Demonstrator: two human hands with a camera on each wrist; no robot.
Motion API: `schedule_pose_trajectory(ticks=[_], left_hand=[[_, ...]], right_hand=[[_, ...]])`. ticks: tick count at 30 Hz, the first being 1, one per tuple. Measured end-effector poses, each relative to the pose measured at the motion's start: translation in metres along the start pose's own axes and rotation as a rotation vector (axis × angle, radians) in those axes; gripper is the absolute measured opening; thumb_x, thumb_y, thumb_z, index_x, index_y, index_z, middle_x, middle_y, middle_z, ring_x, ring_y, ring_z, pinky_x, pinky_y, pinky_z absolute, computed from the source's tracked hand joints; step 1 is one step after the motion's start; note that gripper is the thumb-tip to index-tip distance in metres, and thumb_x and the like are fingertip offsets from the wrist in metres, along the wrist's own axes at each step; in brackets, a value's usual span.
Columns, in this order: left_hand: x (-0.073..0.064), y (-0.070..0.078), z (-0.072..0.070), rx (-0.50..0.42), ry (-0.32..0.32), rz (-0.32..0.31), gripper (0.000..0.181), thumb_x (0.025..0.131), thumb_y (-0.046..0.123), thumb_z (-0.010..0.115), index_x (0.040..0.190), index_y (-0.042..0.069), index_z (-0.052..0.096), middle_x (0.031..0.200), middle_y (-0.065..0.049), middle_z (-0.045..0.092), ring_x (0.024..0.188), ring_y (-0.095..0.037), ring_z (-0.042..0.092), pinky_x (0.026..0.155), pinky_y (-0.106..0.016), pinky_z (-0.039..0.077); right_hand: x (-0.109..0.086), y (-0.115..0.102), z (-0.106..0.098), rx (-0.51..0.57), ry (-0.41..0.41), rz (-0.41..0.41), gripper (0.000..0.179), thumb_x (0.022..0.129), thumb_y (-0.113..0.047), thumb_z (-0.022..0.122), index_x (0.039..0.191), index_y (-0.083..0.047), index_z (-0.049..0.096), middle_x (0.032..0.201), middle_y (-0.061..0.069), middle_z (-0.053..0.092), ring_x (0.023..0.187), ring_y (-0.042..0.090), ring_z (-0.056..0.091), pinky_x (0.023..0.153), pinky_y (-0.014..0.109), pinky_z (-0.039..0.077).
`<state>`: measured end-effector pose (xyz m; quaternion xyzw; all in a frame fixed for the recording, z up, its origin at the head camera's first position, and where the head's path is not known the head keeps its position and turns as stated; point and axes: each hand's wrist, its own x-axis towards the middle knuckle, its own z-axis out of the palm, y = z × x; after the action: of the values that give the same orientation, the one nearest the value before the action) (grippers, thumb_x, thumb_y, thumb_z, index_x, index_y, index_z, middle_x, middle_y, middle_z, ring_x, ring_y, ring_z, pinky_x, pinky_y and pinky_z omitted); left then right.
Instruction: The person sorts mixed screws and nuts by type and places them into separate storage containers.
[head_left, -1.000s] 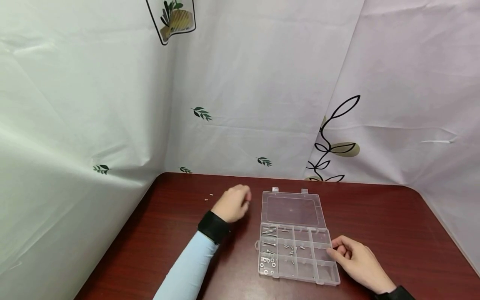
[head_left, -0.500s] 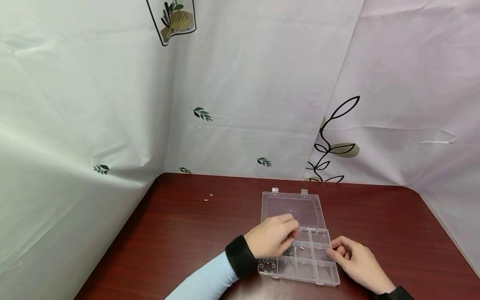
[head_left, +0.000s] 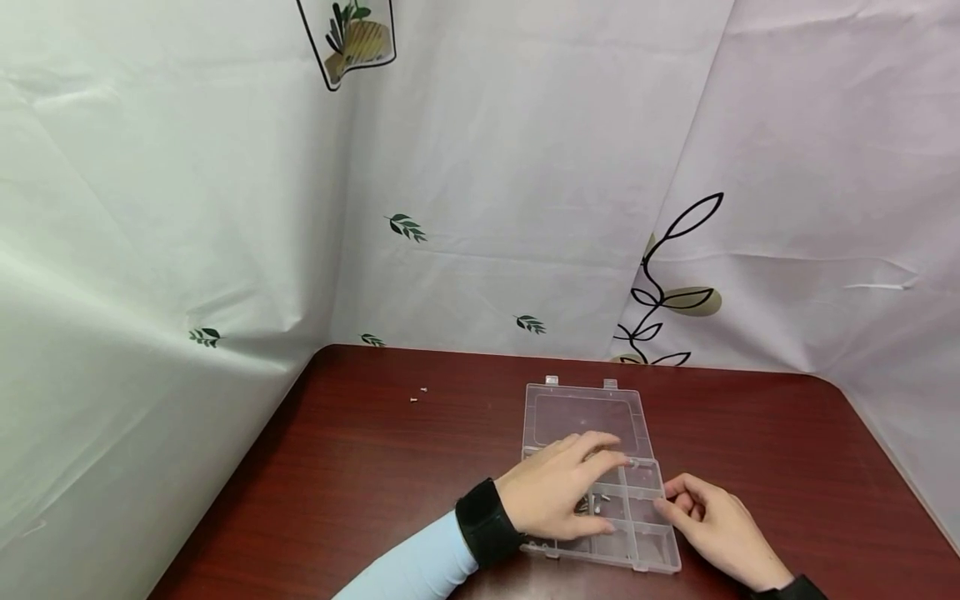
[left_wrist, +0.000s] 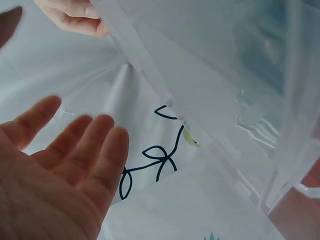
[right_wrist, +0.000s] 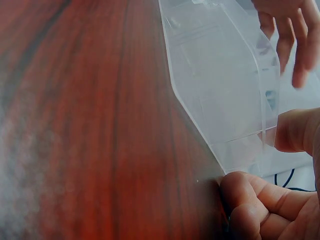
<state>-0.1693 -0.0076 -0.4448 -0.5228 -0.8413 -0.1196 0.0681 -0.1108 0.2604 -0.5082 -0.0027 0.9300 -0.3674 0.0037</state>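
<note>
A clear plastic compartment box [head_left: 654, 546] lies on the table with its lid [head_left: 585, 412] folded back. My left hand [head_left: 557, 490] hovers over the left and middle compartments, fingers spread. Nothing shows between those fingers in the left wrist view, where the hand [left_wrist: 65, 165] appears palm side on. Small metal screws [head_left: 602, 498] show in a middle compartment; the left hand hides much of the other hardware. At the box's right edge my right hand [head_left: 720, 529] pinches the wall, its thumb [right_wrist: 295, 131] on the rim and curled fingers below.
Two small screws [head_left: 413, 400] lie apart from the box on the far left of the dark red table [head_left: 360, 492]. White printed fabric [head_left: 480, 183] hangs behind and along both sides of the table.
My left hand came from the table left of the box to over its compartments, then its fingers spread from a closed pinch. My right hand keeps its place on the box edge.
</note>
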Motion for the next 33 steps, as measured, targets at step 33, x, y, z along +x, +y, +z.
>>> schedule_pose_trajectory(ticks=[33], left_hand=[[-0.106, -0.188, -0.022, 0.049, 0.073, -0.889, 0.023, 0.092, 0.007, 0.073, 0.115, 0.004, 0.071, 0.119, -0.022, 0.062, 0.108, -0.04, 0.062, 0.096, -0.049, 0.054]], right_hand=[[-0.002, 0.002, 0.003, -0.015, 0.071, -0.06, 0.014, 0.091, -0.03, 0.078, 0.092, -0.021, 0.068, 0.069, -0.015, 0.052, 0.057, -0.001, 0.044, 0.059, 0.021, 0.034]])
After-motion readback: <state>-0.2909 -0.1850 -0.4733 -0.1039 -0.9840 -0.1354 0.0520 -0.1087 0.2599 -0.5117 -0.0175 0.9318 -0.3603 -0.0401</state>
